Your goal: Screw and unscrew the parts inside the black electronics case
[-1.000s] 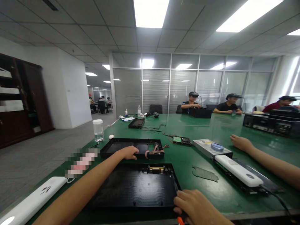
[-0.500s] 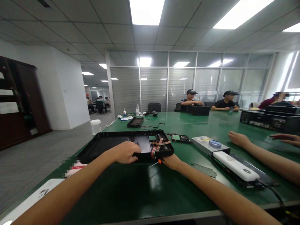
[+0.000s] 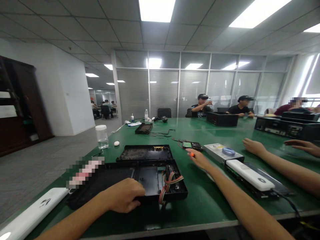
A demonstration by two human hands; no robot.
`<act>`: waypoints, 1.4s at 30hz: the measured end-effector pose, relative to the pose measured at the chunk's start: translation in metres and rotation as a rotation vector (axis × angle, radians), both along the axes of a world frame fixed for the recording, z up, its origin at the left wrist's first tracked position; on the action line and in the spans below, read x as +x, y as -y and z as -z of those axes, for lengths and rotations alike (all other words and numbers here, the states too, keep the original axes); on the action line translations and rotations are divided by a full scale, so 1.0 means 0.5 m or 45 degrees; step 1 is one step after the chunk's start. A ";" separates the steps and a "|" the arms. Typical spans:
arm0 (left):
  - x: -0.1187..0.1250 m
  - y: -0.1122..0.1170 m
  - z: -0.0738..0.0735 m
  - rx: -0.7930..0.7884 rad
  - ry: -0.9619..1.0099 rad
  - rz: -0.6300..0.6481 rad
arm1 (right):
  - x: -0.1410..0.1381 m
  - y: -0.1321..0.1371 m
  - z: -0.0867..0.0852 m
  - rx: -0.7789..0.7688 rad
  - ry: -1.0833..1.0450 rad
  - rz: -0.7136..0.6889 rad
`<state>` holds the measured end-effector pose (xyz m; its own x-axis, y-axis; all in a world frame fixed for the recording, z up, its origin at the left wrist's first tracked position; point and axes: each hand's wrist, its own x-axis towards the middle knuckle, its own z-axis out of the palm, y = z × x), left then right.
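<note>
My left hand is closed over the front wall of a shallow black electronics case, fingers curled inside its edge. The case lies open side up and a striped ribbon cable loops over its right end. Behind it lies a second black shallow panel, with a small gold-coloured strip at its back edge. My right hand is to the right of the case, apart from it. It is closed around a screwdriver; only a bit of the orange handle shows. Just beyond its fingertips lies a small green circuit board in a black frame.
A silver drive box with a blue round object stands to the right, beside a white device. Another person's hands rest farther right. A clear jar and a white power bank-like slab line the left edge.
The black case has come nearer and down onto the table, uncovering the panel behind it. My right hand has left the case's corner and moved up and right with the screwdriver.
</note>
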<state>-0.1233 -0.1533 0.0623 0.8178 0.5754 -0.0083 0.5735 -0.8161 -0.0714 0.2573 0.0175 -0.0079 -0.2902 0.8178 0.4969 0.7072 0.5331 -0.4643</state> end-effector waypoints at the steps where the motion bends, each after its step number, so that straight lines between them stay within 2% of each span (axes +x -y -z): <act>1: -0.002 0.001 -0.001 0.005 0.004 -0.002 | -0.017 0.004 0.002 -0.102 -0.135 -0.039; 5: -0.007 0.012 -0.014 0.015 0.028 -0.025 | -0.105 0.030 0.008 -0.453 -0.528 -0.299; 8: -0.009 0.028 -0.022 0.015 0.019 -0.044 | -0.152 0.048 0.011 -0.661 -0.658 -0.402; 12: -0.014 0.038 -0.021 0.005 -0.001 -0.051 | -0.159 0.066 0.008 -0.998 -0.453 -0.521; 14: -0.016 0.036 -0.016 0.007 -0.006 -0.046 | -0.139 0.068 0.002 -1.056 -0.259 -0.534; 17: -0.010 0.028 -0.006 -0.004 -0.016 -0.025 | -0.096 0.062 -0.006 -1.023 -0.006 -0.452; 20: 0.007 0.017 0.006 -0.028 -0.045 -0.020 | -0.058 0.051 -0.006 -0.996 0.105 -0.251; 23: 0.025 -0.006 0.009 -0.064 -0.103 -0.128 | -0.039 0.045 -0.005 -0.993 0.182 -0.118; 26: 0.037 -0.054 -0.004 -0.253 -0.166 -0.252 | -0.037 0.045 -0.009 -0.931 0.242 -0.095; 28: 0.041 -0.104 -0.015 -0.373 -0.137 -0.258 | -0.044 0.046 -0.015 -0.832 0.218 -0.098; 30: 0.046 -0.163 -0.018 -0.287 -0.020 -0.225 | -0.057 0.049 -0.019 -0.741 0.138 -0.107; 32: 0.053 -0.221 -0.007 0.028 0.144 -0.261 | -0.075 0.052 -0.018 -0.703 0.066 -0.133; 33: 0.057 -0.246 0.003 0.128 0.158 -0.289 | -0.084 0.054 -0.017 -0.703 0.048 -0.153; 35: 0.066 -0.284 0.025 0.185 0.084 -0.343 | -0.100 0.058 -0.011 -0.711 0.049 -0.187; 38: 0.077 -0.308 0.052 0.207 -0.061 -0.425 | -0.113 0.064 -0.003 -0.703 0.078 -0.191; 42: 0.081 -0.298 0.057 0.271 -0.140 -0.445 | -0.114 0.071 -0.004 -0.733 0.105 -0.235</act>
<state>-0.0826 -0.0045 0.0337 0.5738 0.8165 0.0644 0.7929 -0.5341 -0.2934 0.2002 -0.0181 -0.0060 -0.4713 0.8810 -0.0403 0.6731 0.3298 -0.6619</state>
